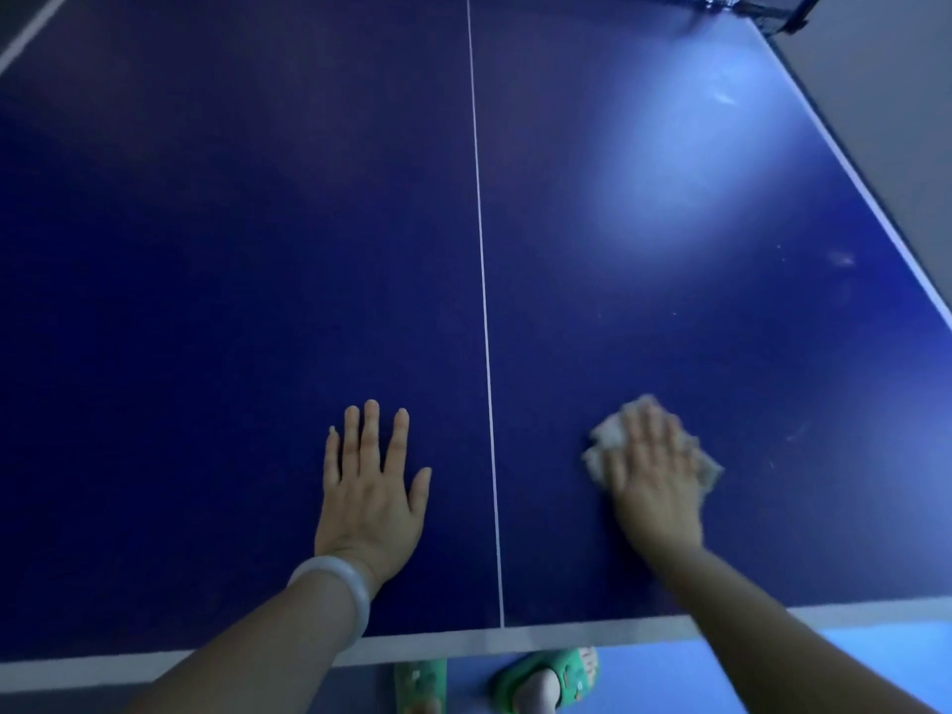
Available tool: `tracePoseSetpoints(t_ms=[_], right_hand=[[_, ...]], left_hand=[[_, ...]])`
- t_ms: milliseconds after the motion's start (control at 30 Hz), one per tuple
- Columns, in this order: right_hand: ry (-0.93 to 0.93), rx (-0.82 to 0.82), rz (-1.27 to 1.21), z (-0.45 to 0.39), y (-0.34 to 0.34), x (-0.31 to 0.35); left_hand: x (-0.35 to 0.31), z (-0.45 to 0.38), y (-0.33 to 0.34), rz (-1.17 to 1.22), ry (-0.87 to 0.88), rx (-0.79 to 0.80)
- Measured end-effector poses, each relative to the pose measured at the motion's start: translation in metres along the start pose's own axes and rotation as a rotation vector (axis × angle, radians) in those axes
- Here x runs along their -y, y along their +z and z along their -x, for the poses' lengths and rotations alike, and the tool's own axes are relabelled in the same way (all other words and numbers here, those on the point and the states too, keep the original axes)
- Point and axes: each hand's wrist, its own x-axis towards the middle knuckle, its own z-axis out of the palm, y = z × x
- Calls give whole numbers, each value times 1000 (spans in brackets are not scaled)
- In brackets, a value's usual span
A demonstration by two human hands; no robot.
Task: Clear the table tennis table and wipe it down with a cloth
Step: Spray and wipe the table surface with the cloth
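The blue table tennis table fills the view, with a white centre line running away from me. My left hand lies flat on the surface left of that line, fingers straight and spread. Right of the line, my right hand presses flat on a crumpled white cloth, which sticks out past the fingers on both sides. The right hand and cloth look blurred.
The black net crosses the far right corner. The table's white near edge runs just in front of my feet in green slippers. The right edge slants along a grey floor. A bright light reflection sits on the right half.
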Motion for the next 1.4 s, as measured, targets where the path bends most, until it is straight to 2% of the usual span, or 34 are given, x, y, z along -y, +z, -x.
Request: tracePoseSetpoints(t_ms=[67, 133, 200, 300, 400, 433, 467, 567, 633, 700, 800, 833, 900, 967, 1067, 1133, 1300, 1400], right_hand=[[368, 56, -85, -13, -5, -13], [478, 49, -135, -7, -4, 13], [329, 1, -129, 16, 3, 57], [-95, -1, -80, 82, 15, 108], [-374, 1, -49, 112, 18, 77], [-366, -12, -5, 112, 17, 55], [-280, -23, 26, 110, 15, 32], [236, 14, -39, 100, 7, -10], [418, -3, -108, 98, 4, 14], [286, -50, -137, 106, 3, 60], [-208, 3, -102, 137, 12, 108], [-319, 14, -106, 143, 15, 105], [-399, -2, -129, 137, 15, 74], [-326, -53, -71, 125, 13, 32], [-33, -31, -58, 111, 2, -29], [85, 5, -58, 105, -2, -54], [106, 1, -59, 101, -4, -59], [-27, 14, -81, 101, -4, -71]], left_hand=[[0, 0, 0, -15, -4, 1], [0, 1, -1, -26, -6, 2], [0, 1, -2, -28, -2, -3], [0, 1, -3, -24, 4, -13], [-1, 1, -2, -23, 4, -23], [-1, 1, -2, -24, 3, -23], [0, 1, -1, -25, 1, -21], [-1, 1, -1, -25, -7, -16], [-2, 1, -3, -32, -6, -17], [-3, 1, -4, -42, -6, -23], [-3, 1, -5, -24, -6, -20], [-3, 1, -5, -23, -5, -22], [-3, 1, -5, -44, -4, -18], [-2, 1, -4, -47, -3, -1], [-3, 2, -7, -15, -5, 15], [-11, 2, -13, 24, -16, 20], [-88, 8, -26, 149, 139, -77], [-155, 2, -23, 246, 113, -36]])
